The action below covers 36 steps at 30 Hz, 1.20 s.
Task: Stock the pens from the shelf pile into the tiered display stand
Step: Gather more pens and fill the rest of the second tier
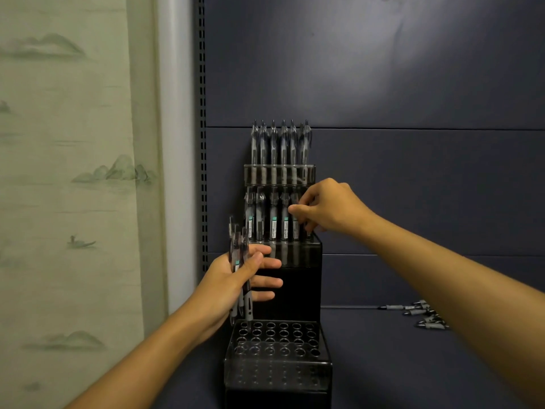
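Tiered display stand (pixel 306 255) standing at the shelf's (pixel 383 364) back left corner; top and middle tiers holding upright pens, front tier's holes vacant. Left hand (pixel 236 278) gripping a small bundle of pens (pixel 240 270) upright. Right hand (pixel 327 206) pinching a pen (pixel 295 228) at the middle tier's right end. Loose pile of pens (pixel 421 315) lying near the shelf's back edge, right.

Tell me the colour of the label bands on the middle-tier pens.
Teal over white, on the middle-tier pens; the head view, the only one, shows it.
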Motion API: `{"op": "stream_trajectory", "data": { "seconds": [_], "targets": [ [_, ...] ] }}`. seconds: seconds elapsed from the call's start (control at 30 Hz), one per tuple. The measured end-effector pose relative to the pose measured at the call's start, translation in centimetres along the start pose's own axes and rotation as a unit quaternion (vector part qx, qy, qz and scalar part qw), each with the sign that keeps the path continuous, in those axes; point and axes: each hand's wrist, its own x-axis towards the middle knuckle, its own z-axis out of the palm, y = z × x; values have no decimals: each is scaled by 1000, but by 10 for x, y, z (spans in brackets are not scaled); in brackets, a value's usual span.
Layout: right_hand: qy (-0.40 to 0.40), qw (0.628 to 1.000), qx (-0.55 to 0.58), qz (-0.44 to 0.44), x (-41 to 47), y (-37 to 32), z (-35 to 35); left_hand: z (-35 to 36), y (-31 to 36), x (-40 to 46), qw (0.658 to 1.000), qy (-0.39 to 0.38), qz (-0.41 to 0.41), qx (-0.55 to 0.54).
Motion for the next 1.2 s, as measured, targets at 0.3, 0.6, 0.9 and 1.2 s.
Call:
{"op": "stream_trajectory", "data": {
  "seconds": [0.3, 0.6, 0.9, 1.2],
  "targets": [
    [-35, 991, 89, -89, -41, -21, 9, 6, 7, -6, 1000, -17, -14, -13],
    [-82, 977, 171, -96, -49, -29, 28, 18, 13, -10, 998, -64, 3, -20],
    [111, 958, 260, -51, -23, -26, -14, 3, 3, -11, 999, -26, -31, -12],
    [184, 955, 231, -5, -9, 5, -39, -4, 3, -9, 999, 0, -39, 19]
  ]
}}
